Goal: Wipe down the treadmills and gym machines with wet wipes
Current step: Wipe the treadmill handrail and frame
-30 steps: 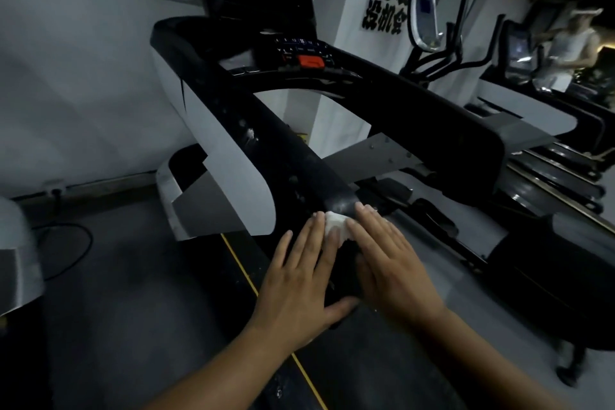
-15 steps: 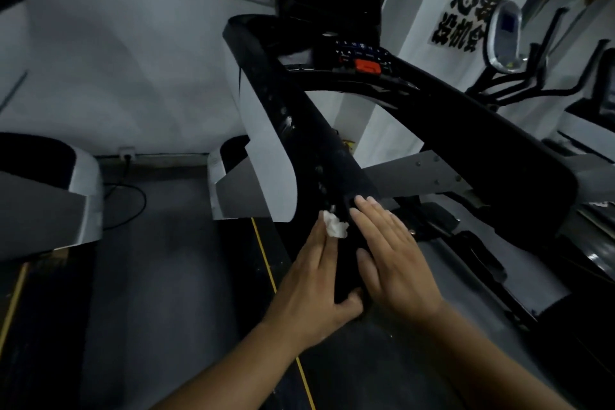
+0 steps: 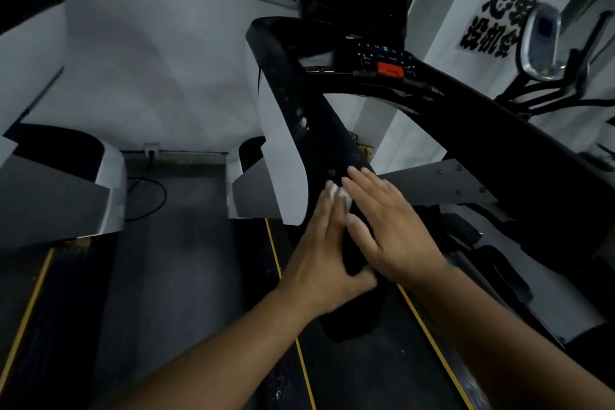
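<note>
Both our hands are flat, fingers straight, on the glossy black treadmill handrail (image 3: 319, 130), left hand (image 3: 327, 256) right beside right hand (image 3: 392, 230). Small crumpled white wet wipe (image 3: 337, 193) peeks out between our fingertips, pressed onto the rail.

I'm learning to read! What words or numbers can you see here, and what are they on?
"恋爱": black wall lettering, middle row.
"没机会": same lettering, bottom row.
Top row: cut off by the picture's edge, not fully readable.
Treadmill console: tiny white key marks, too small and blurred to read.
Red button: no text can be made out.
</note>
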Tool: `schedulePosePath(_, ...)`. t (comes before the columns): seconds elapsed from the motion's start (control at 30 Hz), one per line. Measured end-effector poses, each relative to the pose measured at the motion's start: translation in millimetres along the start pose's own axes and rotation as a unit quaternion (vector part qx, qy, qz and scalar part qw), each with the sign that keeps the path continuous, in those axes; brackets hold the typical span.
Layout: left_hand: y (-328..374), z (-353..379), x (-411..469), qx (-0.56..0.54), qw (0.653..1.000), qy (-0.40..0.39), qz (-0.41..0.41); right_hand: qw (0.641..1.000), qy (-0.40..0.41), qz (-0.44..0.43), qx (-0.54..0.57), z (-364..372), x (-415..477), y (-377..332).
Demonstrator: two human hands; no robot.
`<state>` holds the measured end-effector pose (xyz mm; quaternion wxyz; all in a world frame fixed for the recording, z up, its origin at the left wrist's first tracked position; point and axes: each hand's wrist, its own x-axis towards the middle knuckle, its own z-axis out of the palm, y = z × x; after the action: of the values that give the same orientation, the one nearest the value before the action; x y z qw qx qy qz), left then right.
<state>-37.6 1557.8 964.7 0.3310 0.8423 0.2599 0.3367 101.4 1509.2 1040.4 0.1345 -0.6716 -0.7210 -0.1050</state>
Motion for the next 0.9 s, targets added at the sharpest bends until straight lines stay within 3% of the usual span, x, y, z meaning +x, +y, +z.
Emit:
schedulePosePath(0.17, -14, 4, -25, 0.026, 0.999, -0.042, 0.02, 0.999, 0.026, 0.033, 0.02, 3, 10, -9)
schedulePosePath(0.33, -15, -24, 28, 0.044, 0.998, -0.021, 0.043, 0.992, 0.088, 0.062, 0.068, 5, 16, -15)
schedulePosePath(0.47, -34, -23, 6, 0.063, 0.993, -0.078, 0.061, 0.998, 0.018, 0.058, 0.006, -1, 26, -16)
schedulePosePath(0.57, -42, -40, 35, 0.088, 0.993, -0.063, 0.055, 0.996, -0.044, 0.075, -0.002, -7, 43, -18)
schedulePosePath(0.77, -57, -47, 24, 0.118, 0.979, -0.129, 0.105, 0.99, -0.08, 0.116, -0.003, -9, 62, -22)
schedulePosePath(0.9, -74, -61, 70, 0.113, 0.988, -0.048, 0.098, 0.986, -0.099, 0.132, -0.005, -11, 69, -24)
